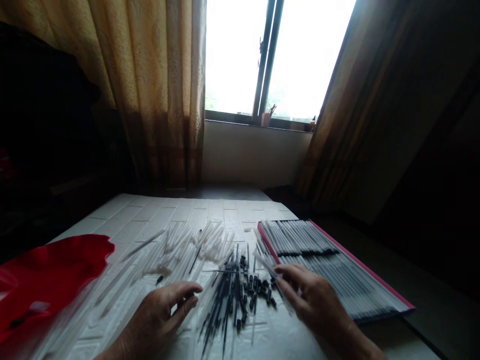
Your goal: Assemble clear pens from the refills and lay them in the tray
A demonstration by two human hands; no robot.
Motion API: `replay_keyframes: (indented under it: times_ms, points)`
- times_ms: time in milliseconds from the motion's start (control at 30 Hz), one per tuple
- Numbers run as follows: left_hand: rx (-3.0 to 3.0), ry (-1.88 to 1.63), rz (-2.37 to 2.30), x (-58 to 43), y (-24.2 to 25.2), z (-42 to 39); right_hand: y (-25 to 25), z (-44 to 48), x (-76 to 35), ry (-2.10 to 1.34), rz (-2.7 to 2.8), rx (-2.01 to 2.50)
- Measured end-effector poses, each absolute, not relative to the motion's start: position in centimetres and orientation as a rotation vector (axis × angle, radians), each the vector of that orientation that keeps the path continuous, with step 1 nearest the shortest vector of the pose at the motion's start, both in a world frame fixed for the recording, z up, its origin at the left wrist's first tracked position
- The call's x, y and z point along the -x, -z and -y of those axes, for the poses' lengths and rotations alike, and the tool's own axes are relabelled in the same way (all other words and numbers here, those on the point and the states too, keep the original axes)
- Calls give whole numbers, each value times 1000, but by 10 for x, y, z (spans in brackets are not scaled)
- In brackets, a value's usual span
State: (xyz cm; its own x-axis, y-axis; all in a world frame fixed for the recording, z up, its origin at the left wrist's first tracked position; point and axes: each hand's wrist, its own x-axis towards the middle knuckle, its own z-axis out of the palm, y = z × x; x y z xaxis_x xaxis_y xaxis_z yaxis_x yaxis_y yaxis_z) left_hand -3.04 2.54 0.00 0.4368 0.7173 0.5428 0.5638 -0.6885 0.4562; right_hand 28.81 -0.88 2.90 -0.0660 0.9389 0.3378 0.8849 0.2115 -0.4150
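My right hand (313, 295) has its thumb and fingers closed on a clear pen barrel (265, 263), which points up and to the left, slightly blurred. Beside it lie loose black pen caps (258, 286). My left hand (161, 315) is held above the table, fingertips a little apart with nothing visible between them. Between both hands spreads a heap of dark pen refills (225, 295). Farther back, many translucent pen barrels (176, 240) lie scattered. Rows of pens with black ends fill a flat red-edged tray (362, 270) at the right.
A red scalloped basin (71, 260) stands on the table's left side. The table (140, 212) has a white brick-pattern cover. Behind it are patterned curtains (150, 90) and a bright window, with a pink pen cup (266, 119) on its sill.
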Motion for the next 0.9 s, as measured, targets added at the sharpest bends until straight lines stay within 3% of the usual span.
replay_keyframes:
  times_ms: [233,900]
  points:
    - [-2507,-1116,-1102,31,3,-26,-23,8,-397,-107,1565,2246]
    - [-2529,-1217,-1046,30,-11,-30,-11,5,-386,-89,1691,2344]
